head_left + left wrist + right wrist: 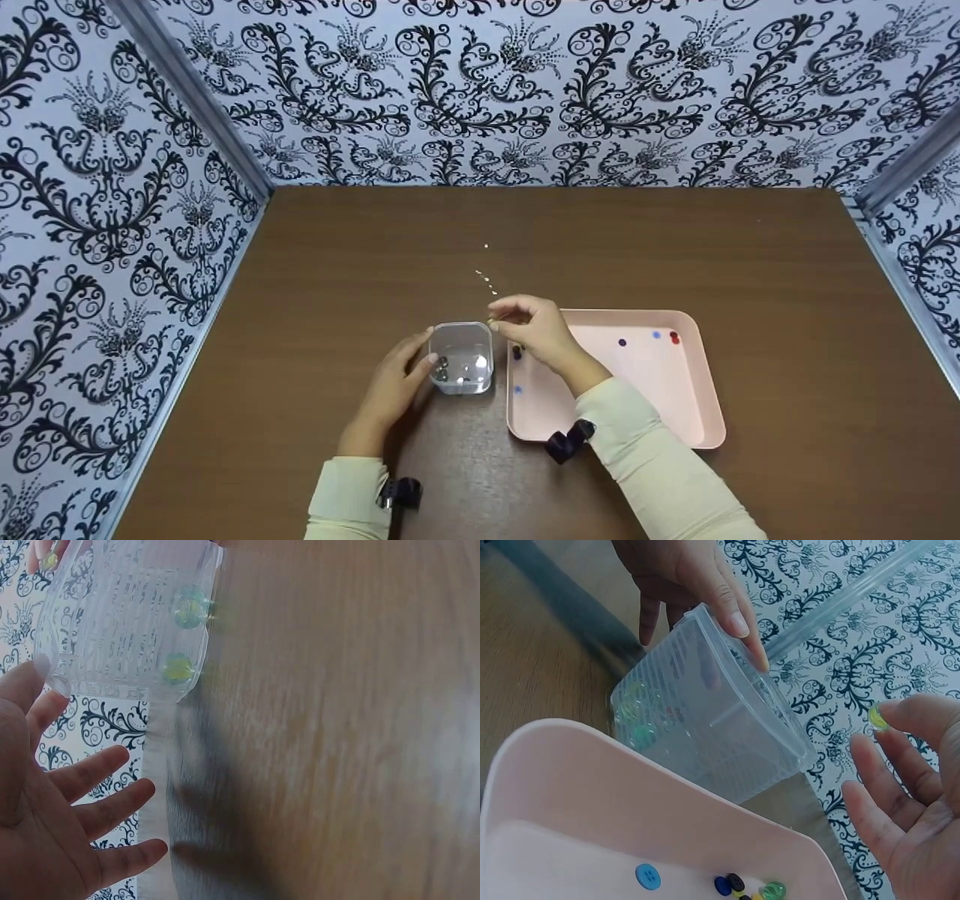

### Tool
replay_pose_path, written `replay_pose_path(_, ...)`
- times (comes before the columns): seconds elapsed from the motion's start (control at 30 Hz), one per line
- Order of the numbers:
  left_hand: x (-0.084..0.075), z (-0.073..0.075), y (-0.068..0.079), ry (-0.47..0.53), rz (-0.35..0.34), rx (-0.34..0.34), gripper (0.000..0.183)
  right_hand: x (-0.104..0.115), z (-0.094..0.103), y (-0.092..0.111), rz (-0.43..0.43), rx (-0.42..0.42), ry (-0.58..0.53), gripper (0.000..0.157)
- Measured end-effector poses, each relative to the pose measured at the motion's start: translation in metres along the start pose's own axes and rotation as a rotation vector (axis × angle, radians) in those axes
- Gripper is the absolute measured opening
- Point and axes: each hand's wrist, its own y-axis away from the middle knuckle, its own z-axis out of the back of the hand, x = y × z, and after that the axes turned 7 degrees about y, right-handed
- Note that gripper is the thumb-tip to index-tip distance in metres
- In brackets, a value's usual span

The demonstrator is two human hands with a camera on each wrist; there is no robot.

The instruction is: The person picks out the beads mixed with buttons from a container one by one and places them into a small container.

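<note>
A clear plastic container (462,358) stands on the brown table (315,285), with several glass beads (189,607) at its bottom. My left hand (420,364) steadies it: the thumb (731,611) touches the rim while the other fingers (112,802) stay straight and spread beside it. My right hand (496,321) hovers just above the container's far right corner and pinches a small yellow-green bead (877,718) at its fingertips (911,716). To the right lies a pink tray (645,390), touching or almost touching the container.
The tray holds several scattered beads and buttons: a blue button (647,876), a dark cluster (731,885), red ones at the far corner (673,337). Patterned walls (105,225) close in the table on three sides. Tiny specks (486,279) lie beyond the hands.
</note>
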Motion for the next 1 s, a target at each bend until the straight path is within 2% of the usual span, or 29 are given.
replay_pose_path(0.23,0.0,0.0,0.0,0.0,-0.009,-0.003,0.046,0.001,-0.002,0.0,0.031,0.011,0.037,0.025)
replay_pose_path(0.47,0.0,0.0,0.0,0.005,0.017,0.002,0.047,0.003,-0.004,0.001,0.025,0.043,0.069,0.025)
replay_pose_path(0.7,0.0,0.0,0.0,0.006,0.023,0.015,0.047,0.035,-0.004,0.013,0.037,0.07,0.088,0.023)
replay_pose_path(1.0,0.0,0.0,-0.001,-0.005,0.033,0.007,0.047,0.043,-0.008,0.015,0.036,0.086,0.084,0.023)
